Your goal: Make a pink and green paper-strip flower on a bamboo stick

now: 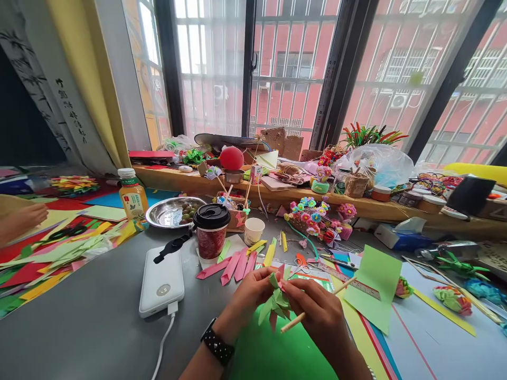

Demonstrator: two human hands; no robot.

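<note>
A folded paper flower [276, 302] in green and pink is held between both hands at the table's near edge. My left hand [253, 291], with a black watch on the wrist, pinches its upper left side. My right hand [315, 306] grips its upper right side and also has a thin wooden stick [292, 323] lying slantwise across under the fingers. Pink folded paper strips [233, 265] lie just beyond my left hand. Small scissors [300, 268] lie beyond the flower. Some fingertips are hidden by the folded paper.
A lidded cup [212, 232], a paper cup [254, 231] and a white power bank [162, 282] with a cable stand or lie to the left. Green card [374, 285] and coloured sheets lie right. Another person's hand [24, 215] is at the far left.
</note>
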